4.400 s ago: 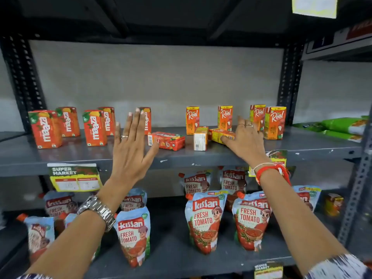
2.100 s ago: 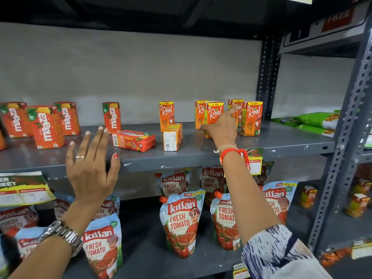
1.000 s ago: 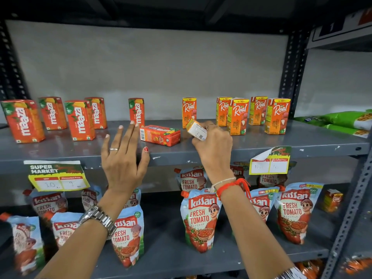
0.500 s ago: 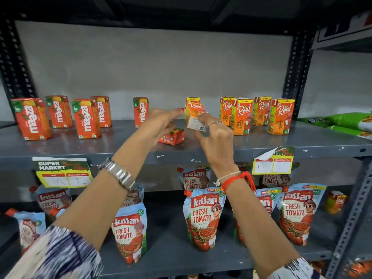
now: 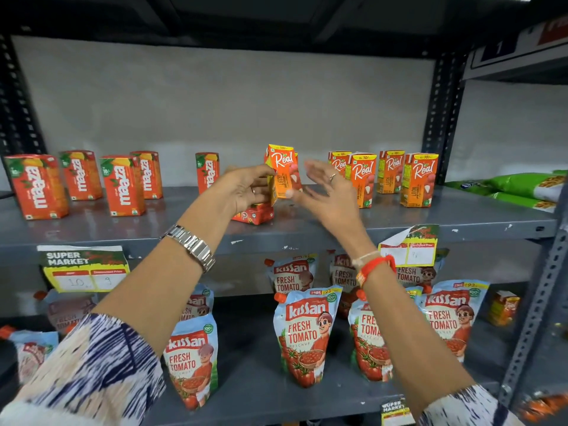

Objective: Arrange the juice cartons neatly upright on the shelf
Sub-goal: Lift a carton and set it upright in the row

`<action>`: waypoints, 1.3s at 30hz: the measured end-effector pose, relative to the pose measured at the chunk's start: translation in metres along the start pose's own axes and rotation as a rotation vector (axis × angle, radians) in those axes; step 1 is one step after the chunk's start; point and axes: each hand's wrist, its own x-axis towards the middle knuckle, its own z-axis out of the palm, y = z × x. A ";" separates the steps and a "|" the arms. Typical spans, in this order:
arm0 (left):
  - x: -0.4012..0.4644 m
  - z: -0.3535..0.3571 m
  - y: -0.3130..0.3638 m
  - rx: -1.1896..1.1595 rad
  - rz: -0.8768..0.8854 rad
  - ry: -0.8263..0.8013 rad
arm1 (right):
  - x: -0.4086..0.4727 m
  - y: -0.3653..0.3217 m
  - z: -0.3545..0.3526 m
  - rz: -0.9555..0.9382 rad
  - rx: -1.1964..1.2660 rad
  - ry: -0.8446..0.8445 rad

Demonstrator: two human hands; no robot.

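Since half a second ago, the Real carton [image 5: 284,172] is passing from the right hand [image 5: 327,192] into the left hand [image 5: 246,189], turning nearly upright. Left fingers are gripping its left edge, holding it above the shelf [image 5: 445,221], over a toppled red carton [image 5: 253,214]. Right hand is hanging released, fingers spread, just beside the carton's right face.

Glossy printed card juice cartons [image 5: 420,179] are standing on a scuffed, painted metal shelf [image 5: 461,221]; shiny plastic pouches [image 5: 304,333] are sitting below.
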 end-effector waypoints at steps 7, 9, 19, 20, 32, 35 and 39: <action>-0.003 0.002 -0.004 -0.068 0.104 -0.070 | 0.027 0.007 -0.015 0.349 0.215 -0.150; -0.007 0.002 -0.005 -0.037 0.147 -0.118 | 0.027 0.009 -0.017 0.334 0.256 -0.172; -0.055 -0.031 -0.029 0.770 0.755 0.132 | 0.018 0.001 -0.018 0.247 0.395 -0.072; -0.061 -0.042 -0.032 0.861 0.790 0.165 | 0.017 -0.001 -0.019 0.237 0.403 -0.070; -0.056 -0.105 -0.068 1.654 0.658 0.409 | 0.017 -0.003 -0.010 0.250 0.329 -0.117; -0.055 -0.106 -0.070 1.654 0.665 0.419 | 0.026 0.002 -0.008 0.331 0.340 -0.092; -0.055 -0.108 -0.072 1.646 0.679 0.416 | 0.045 0.010 -0.006 0.453 0.308 -0.073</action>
